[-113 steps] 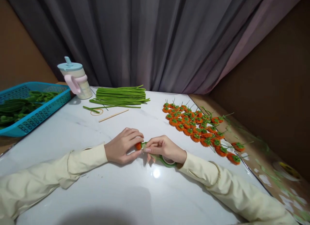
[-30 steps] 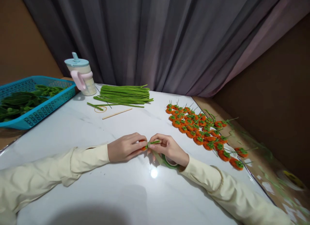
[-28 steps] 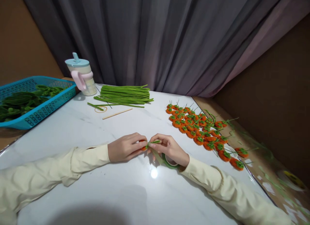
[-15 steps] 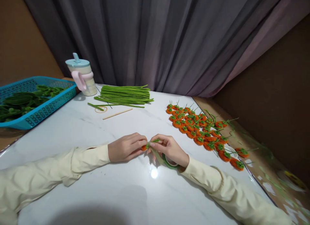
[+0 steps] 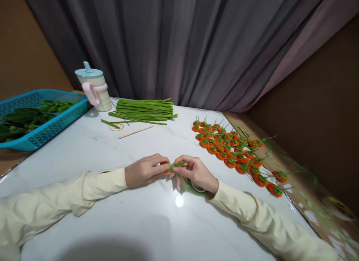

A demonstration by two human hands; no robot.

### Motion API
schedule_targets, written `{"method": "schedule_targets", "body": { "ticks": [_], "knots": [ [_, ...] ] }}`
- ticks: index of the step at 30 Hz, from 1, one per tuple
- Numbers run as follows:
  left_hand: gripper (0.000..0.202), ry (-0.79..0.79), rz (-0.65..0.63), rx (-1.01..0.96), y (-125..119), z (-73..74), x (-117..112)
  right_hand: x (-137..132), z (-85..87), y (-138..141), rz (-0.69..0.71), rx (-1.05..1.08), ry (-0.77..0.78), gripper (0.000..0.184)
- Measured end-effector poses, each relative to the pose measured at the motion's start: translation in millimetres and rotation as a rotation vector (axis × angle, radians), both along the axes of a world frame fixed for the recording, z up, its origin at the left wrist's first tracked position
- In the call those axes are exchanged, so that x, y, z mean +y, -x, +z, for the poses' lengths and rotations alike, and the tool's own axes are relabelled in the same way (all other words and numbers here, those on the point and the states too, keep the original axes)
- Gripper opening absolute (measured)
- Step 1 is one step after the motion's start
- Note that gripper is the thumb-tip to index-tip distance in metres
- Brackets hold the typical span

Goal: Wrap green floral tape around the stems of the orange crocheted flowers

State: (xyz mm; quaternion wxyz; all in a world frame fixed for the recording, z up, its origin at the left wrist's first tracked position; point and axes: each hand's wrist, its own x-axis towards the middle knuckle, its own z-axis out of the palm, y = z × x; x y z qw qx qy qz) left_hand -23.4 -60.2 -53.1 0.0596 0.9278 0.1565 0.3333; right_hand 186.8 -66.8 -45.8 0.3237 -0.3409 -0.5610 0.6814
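Note:
My left hand [image 5: 147,172] is closed on a small orange fuzzy pumpkin-like piece [image 5: 167,171], mostly covered by the fingers. Its green stem [image 5: 179,164] points toward my right hand [image 5: 199,175]. There the thumb and fingertips pinch a strip of green tape [image 5: 183,183] against the base of the stem. The strip runs down to a roll of green tape [image 5: 198,192] on the table, partly hidden under my right hand. Both hands meet just above the tabletop, fingertips almost touching.
Many finished orange pieces [image 5: 221,155] with green tops lie at the right. Green pipe cleaners [image 5: 146,110] are stacked at the back, near a wooden stick [image 5: 136,132] and a rubber band [image 5: 121,127]. A lidded cup [image 5: 98,92] and blue basket [image 5: 42,135] stand left.
The fingers of my left hand have shifted slightly on the orange piece, showing orange above the fingertips now. The right fingertips stay at the stem. Everything else keeps its place.

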Motion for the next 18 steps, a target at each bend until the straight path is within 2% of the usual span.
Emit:
{"method": "schedule_targets", "body": {
  "ticks": [5,8,14,18],
  "knots": [
    [0.014,0.304,-0.007,-0.129,-1.8,-0.1,-1.0,-1.0,-1.7,0.6,-0.017,-0.007,-0.003,0.029],
    [0.012,0.431,-0.006,-0.166,-3.8,2.4,-1.8,-1.5,-1.2,0.8,-0.028,-0.020,-0.022,0.028],
    [0.014,0.504,-0.008,-0.178,-5.4,6.6,-2.8,-1.1,-0.5,0.3,-0.017,-0.007,-0.072,0.030],
    [0.016,0.565,0.009,-0.181,-5.3,7.5,-2.9,-2.7,-2.8,-2.1,-0.033,-0.039,-0.187,0.027]
  ]
}}
